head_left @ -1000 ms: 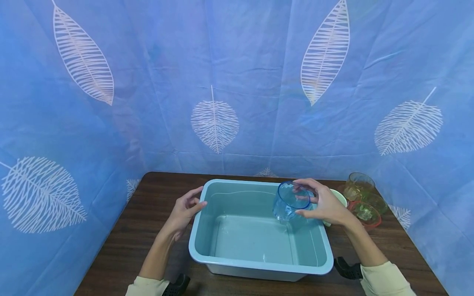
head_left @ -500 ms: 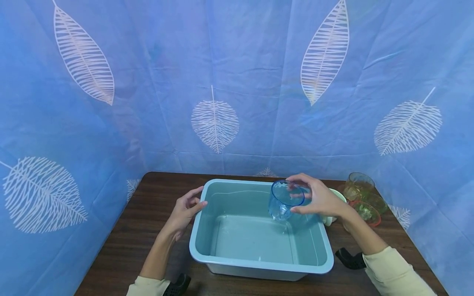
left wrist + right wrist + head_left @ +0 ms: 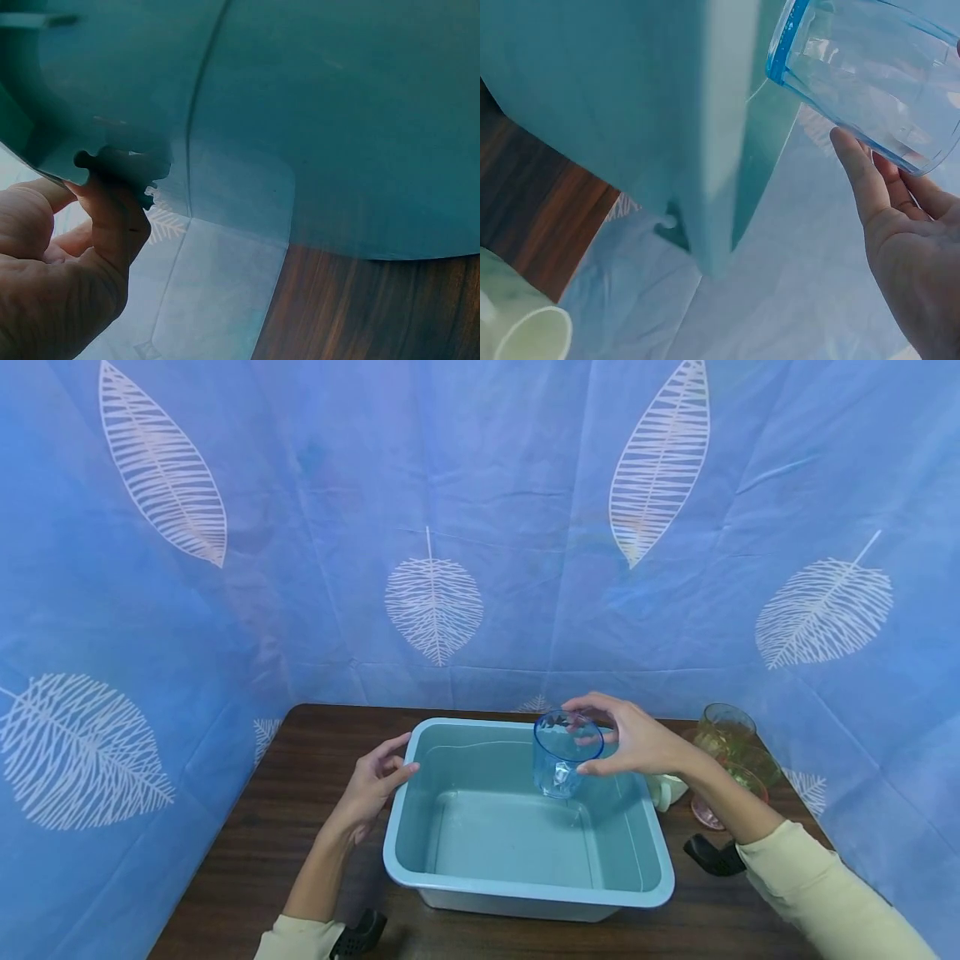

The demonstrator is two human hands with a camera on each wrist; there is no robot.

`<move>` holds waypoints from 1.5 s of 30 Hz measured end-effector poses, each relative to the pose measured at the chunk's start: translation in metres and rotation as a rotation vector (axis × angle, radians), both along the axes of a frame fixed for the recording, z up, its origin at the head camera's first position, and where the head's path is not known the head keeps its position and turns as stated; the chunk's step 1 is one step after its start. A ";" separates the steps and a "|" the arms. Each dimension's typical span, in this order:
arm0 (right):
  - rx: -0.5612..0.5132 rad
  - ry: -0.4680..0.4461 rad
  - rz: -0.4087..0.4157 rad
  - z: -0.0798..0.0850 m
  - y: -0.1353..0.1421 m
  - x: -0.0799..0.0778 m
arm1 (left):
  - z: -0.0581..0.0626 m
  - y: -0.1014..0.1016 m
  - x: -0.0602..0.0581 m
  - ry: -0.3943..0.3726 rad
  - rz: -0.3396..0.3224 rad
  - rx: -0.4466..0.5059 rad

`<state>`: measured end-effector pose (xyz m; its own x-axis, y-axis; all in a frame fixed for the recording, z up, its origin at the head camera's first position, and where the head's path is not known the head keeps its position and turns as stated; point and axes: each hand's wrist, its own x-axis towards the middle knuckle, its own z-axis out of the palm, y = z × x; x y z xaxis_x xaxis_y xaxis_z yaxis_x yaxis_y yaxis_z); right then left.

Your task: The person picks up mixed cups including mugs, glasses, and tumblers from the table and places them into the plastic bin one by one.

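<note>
A light blue plastic basin (image 3: 525, 893) stands on the table, its inside facing up. At its left side my left hand (image 3: 373, 783) grips the rim, thumb over the edge and fingers outside. The left wrist view shows the fingers (image 3: 105, 217) tucked at the rim beside the basin's outer wall. My right hand (image 3: 637, 742) holds a clear blue cup (image 3: 553, 768) by its side, thumb and fingers spread around it. The cup is over the back right part of the basin. In the right wrist view its blue rim (image 3: 786, 45) points toward the basin.
Right of the basin, a pale green cup (image 3: 666, 790) is partly hidden by my right arm. An amber glass (image 3: 727, 720) and a pink-red stemmed glass (image 3: 753, 781) stand farther right on the dark wooden table (image 3: 247, 852). A blue leaf-patterned cloth (image 3: 480, 485) hangs behind.
My right hand has carried the blue cup leftward and slightly toward the back, over the basin. The left hand has stayed at the rim, and the basin has not moved.
</note>
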<state>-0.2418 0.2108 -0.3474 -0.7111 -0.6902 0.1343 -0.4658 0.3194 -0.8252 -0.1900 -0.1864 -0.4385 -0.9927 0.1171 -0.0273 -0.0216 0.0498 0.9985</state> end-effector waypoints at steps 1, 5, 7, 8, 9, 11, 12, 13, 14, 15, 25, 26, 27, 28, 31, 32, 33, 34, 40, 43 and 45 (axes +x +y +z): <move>-0.001 -0.002 0.009 0.001 -0.003 -0.001 | 0.000 0.000 0.000 0.003 -0.002 -0.002; 0.003 -0.011 0.056 0.006 -0.017 -0.005 | 0.000 0.000 0.000 0.011 -0.001 -0.009; 0.009 -0.012 0.079 0.007 -0.024 -0.006 | 0.000 0.000 0.000 0.014 0.001 -0.012; 0.013 -0.012 0.087 0.008 -0.028 -0.007 | 0.001 0.001 0.000 0.014 0.002 -0.011; 0.016 -0.013 0.095 0.008 -0.032 -0.008 | 0.001 0.001 0.000 0.016 0.004 -0.010; 0.020 -0.022 0.104 0.008 -0.038 -0.009 | 0.001 0.001 0.001 0.018 0.006 -0.010; 0.023 -0.029 0.105 0.008 -0.041 -0.009 | 0.001 0.001 0.001 0.019 0.005 -0.010; 0.027 -0.036 0.105 0.007 -0.044 -0.010 | 0.001 0.001 0.001 0.020 0.005 -0.010; 0.030 -0.044 0.107 0.006 -0.046 -0.010 | 0.001 0.001 0.001 0.021 0.004 -0.009; 0.033 -0.053 0.108 0.005 -0.049 -0.011 | 0.001 0.001 0.001 0.020 0.004 -0.008; 0.071 -0.069 0.142 -0.006 -0.070 -0.014 | 0.002 0.000 0.000 0.007 0.003 -0.006; 0.072 -0.071 0.143 -0.007 -0.072 -0.015 | 0.003 0.000 0.000 0.007 0.003 -0.006; 0.074 -0.073 0.144 -0.008 -0.074 -0.015 | 0.003 0.000 0.000 0.009 0.001 -0.006; 0.077 -0.076 0.145 -0.009 -0.075 -0.015 | 0.003 0.000 0.000 0.011 0.000 -0.005; 0.100 -0.071 0.146 -0.012 -0.082 -0.015 | 0.002 0.001 0.000 0.014 -0.005 0.001; 0.111 -0.068 0.146 -0.013 -0.084 -0.015 | 0.002 0.001 0.000 0.014 -0.004 0.003; 0.121 -0.067 0.145 -0.014 -0.086 -0.015 | 0.001 0.001 0.000 0.014 -0.004 0.004; 0.131 -0.062 0.144 -0.016 -0.088 -0.015 | 0.001 0.002 0.000 0.015 -0.002 0.004; 0.161 -0.055 0.133 -0.024 -0.097 -0.016 | 0.000 0.002 0.002 0.013 0.011 -0.009; 0.167 -0.065 0.135 -0.029 -0.102 -0.016 | 0.000 0.002 0.002 0.012 0.014 -0.013; 0.169 -0.075 0.141 -0.034 -0.105 -0.017 | -0.001 0.002 0.002 0.014 0.014 -0.015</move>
